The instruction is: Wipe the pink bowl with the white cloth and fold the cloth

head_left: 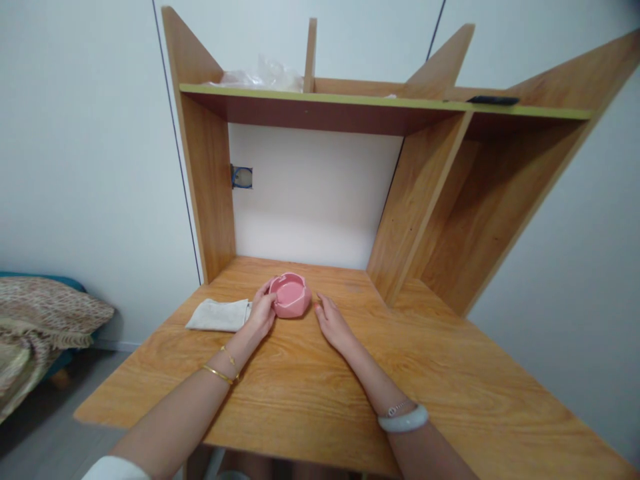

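A small pink faceted dish (291,294) stands on the wooden desk (450,373), near the back of its top. My left hand (261,311) grips the dish's left rim, thumb and fingers closed on it. Just to the right of the dish, my right hand (331,321) lies flat on the desk with its fingers stretched out, a small gap away from the dish and holding nothing. A folded pale cloth (219,315) lies on the desk to the left of my left hand.
Upright wooden dividers and a shelf (380,101) rise behind the desk. Crumpled clear plastic (265,75) and a dark flat object (493,100) lie on the shelf. A wall socket (242,177) shows in the back. A bed with a patterned blanket (40,320) stands at the left.
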Demonstrator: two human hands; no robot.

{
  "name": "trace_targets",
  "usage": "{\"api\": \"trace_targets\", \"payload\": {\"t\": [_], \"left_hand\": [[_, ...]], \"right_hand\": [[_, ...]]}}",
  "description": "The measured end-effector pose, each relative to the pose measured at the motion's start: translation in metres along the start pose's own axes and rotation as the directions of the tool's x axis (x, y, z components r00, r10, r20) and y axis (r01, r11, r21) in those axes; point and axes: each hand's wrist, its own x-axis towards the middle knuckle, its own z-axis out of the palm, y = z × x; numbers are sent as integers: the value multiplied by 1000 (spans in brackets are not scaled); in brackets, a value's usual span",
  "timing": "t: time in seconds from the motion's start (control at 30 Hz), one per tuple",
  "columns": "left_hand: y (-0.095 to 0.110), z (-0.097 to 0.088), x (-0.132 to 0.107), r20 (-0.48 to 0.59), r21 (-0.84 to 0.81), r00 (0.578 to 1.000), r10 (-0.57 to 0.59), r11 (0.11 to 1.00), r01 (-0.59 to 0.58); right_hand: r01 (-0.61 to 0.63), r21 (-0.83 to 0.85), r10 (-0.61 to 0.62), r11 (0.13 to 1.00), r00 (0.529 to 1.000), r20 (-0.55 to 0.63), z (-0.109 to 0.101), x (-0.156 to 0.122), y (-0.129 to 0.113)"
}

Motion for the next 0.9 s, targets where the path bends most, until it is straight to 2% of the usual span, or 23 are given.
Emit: {"api": "trace_targets", "payload": {"t": [0.27,0.4,0.7,0.9], "left_hand": [[-1,2,-2,26,-12,999,-22,1000,23],[-1,4,-4,38,7,999,1,1000,-2],[-10,12,-8,-68,10,997,24,1000,-24],[-17,13,-10,-85,47,993,78,996,-74]], "right_hand": [[-19,13,19,1000,1000,7,2,1,3],[-44,72,41,996,998,46,0,1,1],[-62,300,16,952,988,154,-5,-1,-9],[-17,311,-36,950,986,162,-7,1,-9]]}}
